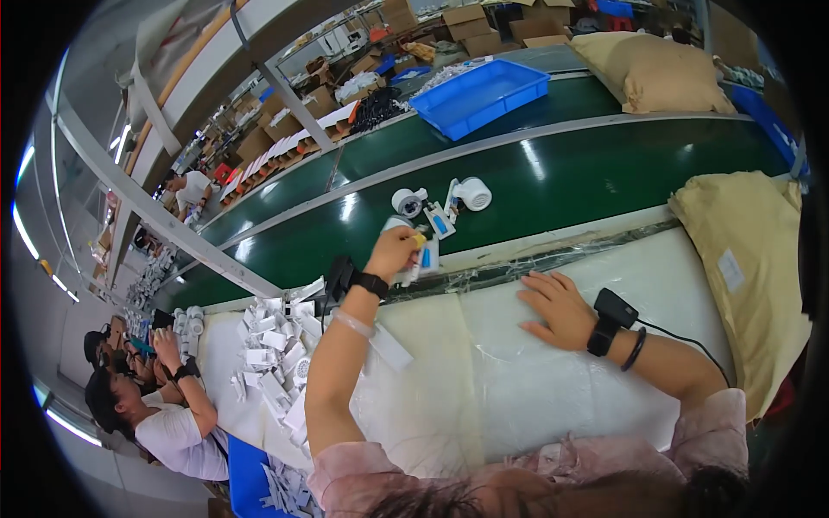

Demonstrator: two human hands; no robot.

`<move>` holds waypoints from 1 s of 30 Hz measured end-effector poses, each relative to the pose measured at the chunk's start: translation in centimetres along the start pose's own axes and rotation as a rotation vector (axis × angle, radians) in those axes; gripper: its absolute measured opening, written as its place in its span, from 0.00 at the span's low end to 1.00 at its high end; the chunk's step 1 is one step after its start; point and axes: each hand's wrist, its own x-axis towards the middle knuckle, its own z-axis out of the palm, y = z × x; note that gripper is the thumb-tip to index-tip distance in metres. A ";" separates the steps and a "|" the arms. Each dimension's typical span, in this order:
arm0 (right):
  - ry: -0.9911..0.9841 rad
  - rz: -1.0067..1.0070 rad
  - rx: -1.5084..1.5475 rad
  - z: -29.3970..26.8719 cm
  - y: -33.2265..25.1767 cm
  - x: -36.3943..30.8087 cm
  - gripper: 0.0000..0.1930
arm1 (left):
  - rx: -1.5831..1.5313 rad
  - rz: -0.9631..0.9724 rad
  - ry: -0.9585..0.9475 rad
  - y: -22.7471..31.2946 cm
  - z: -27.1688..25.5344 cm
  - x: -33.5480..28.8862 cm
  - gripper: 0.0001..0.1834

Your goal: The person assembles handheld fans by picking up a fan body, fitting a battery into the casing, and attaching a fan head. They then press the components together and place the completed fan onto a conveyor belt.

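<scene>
My left hand (395, 252) reaches over the table's far edge, its fingers closed on a white plastic lamp-like unit (429, 264) with a blue cylinder in it. A small yellow piece (420, 240) shows at the fingertips. Just beyond, on the green conveyor belt, lie a similar white unit with a round dark-centred head (409, 203) and another with a round slotted head (472, 194); a blue cylinder (440, 224) shows between them. My right hand (560, 312) rests flat on the plastic-covered table (518, 388), fingers spread, with nothing in it.
Left of my left arm lies a heap of white plastic parts (272, 345), above a blue bin (249, 475) of more parts. A blue tray (484, 95) and a tan sack (652, 73) sit across the belt. Another sack (743, 268) is at right. A co-worker (168, 423) sits at left.
</scene>
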 end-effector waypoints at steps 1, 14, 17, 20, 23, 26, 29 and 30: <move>0.070 0.049 0.123 0.6 0.5 0.0 0.25 | -0.021 0.021 -0.040 0.7 1.1 -1.6 0.09; 0.609 0.250 0.659 -1.3 4.6 0.8 0.12 | 0.616 0.200 0.105 4.8 5.6 -8.5 0.19; 0.638 0.183 0.562 -2.0 5.1 1.2 0.11 | 0.434 0.129 0.290 -2.0 3.4 0.3 0.16; 0.640 0.203 0.603 -1.8 5.3 0.9 0.09 | 0.605 0.014 0.446 -5.5 2.0 7.2 0.22; 0.678 0.200 0.683 -1.5 5.1 1.4 0.08 | 0.624 -0.219 0.630 -6.8 0.3 10.9 0.31; 0.702 0.289 0.621 -0.6 7.7 0.1 0.09 | 0.891 -0.247 0.414 -3.2 5.2 13.6 0.31; 0.660 0.279 0.685 -0.9 6.0 1.2 0.09 | 0.845 -0.317 0.537 -4.0 2.2 13.9 0.32; 0.648 0.271 0.702 -1.0 5.7 1.2 0.09 | 0.840 -0.341 0.500 -4.1 1.7 14.1 0.32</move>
